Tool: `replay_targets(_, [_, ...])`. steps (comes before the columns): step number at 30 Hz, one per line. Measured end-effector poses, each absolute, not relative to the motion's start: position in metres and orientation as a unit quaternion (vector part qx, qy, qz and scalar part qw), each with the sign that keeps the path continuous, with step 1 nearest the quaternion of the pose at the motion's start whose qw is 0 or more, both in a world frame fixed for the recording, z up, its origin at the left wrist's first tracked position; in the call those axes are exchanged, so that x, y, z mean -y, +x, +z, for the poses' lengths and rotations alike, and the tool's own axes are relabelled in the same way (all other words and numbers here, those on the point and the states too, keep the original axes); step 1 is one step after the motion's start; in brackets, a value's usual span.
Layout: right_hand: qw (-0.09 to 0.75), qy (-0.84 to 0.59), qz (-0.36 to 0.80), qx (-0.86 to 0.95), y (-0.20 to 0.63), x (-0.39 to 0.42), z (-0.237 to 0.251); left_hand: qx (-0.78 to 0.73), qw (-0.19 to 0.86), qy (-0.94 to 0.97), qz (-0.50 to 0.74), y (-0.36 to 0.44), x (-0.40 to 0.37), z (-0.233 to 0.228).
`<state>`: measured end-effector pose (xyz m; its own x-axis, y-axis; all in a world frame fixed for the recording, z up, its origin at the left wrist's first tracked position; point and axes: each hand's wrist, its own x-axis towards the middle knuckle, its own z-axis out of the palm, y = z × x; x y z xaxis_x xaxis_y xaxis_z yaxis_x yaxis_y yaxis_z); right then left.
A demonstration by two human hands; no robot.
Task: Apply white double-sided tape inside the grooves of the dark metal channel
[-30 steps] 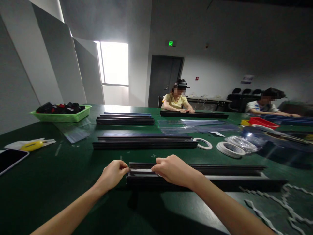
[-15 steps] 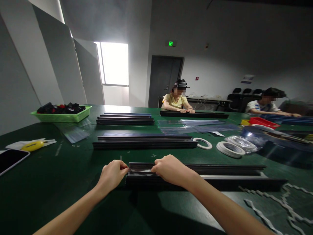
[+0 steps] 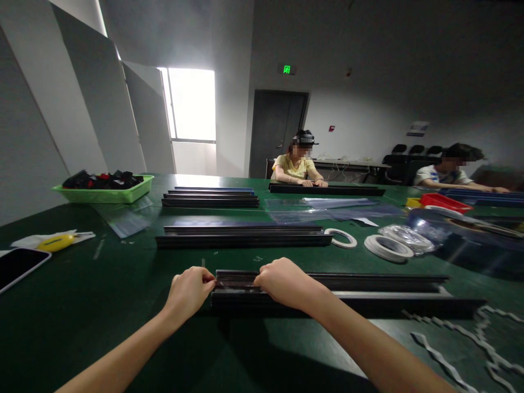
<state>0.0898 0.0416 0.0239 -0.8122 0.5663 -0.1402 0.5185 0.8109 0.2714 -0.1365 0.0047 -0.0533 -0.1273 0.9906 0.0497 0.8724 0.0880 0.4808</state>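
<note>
Two bare hands work a long black rail at the lower centre of the frame, on a dark green bench (image 3: 123,305). The left hand (image 3: 188,290) is pinched, thumb against forefinger, at the left end of the rail (image 3: 376,283); whether something thin sits in that pinch is too small to tell. The right hand (image 3: 284,281), fingers curled, reaches into the rail's groove a little farther along, its fingertips partly hidden and any grip unclear. A white strip (image 3: 380,295) runs along the groove to the right of that hand.

Wavy white scraps (image 3: 434,355) lie at lower right. Behind the rail, a second set of rails (image 3: 245,240) spans mid-frame, with a white ring (image 3: 352,240) touching its right end. A tape roll (image 3: 387,256) lies farther right, near a crinkled clear bundle (image 3: 403,238). A red tray (image 3: 446,203) stands at the right.

At left, a green basket (image 3: 135,193) holds black and red parts (image 3: 102,180); a phone (image 3: 22,267) and a yellow tool (image 3: 57,242) lie below it in the frame. Across the bench, a co-worker in yellow (image 3: 295,169) rests both hands on another black rail (image 3: 327,189); a second co-worker (image 3: 436,176) leans over blue rails (image 3: 483,197) at far right.
</note>
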Motion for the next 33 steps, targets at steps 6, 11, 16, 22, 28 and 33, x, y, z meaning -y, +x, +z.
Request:
replay_targets(6, [0.111,0.304,0.101,-0.941,0.088,-0.041,0.023,-0.725,0.139,0.643,0.204,-0.137,-0.006,-0.056])
replay_targets(11, [0.113,0.314,0.092,-0.938,0.087,-0.041,0.023,-0.722,0.151,0.642,0.211,-0.137,-0.006,-0.056])
replay_targets(16, [0.115,0.321,0.095,-0.935,0.086,-0.040,0.024,-0.724,0.158,0.639,0.209,-0.137,-0.006,-0.055])
replay_targets(22, [0.121,0.338,0.089,-0.929,0.084,-0.038,0.025,-0.723,0.188,0.630,0.211,-0.136,-0.007,-0.053])
replay_targets(28, [0.119,0.340,0.088,-0.929,0.085,-0.037,0.025,-0.741,0.181,0.611,0.210,-0.141,-0.011,-0.056])
replay_targets(33, [0.119,0.347,0.084,-0.926,0.084,-0.036,0.026,-0.730,0.178,0.619,0.229,-0.145,-0.015,-0.059])
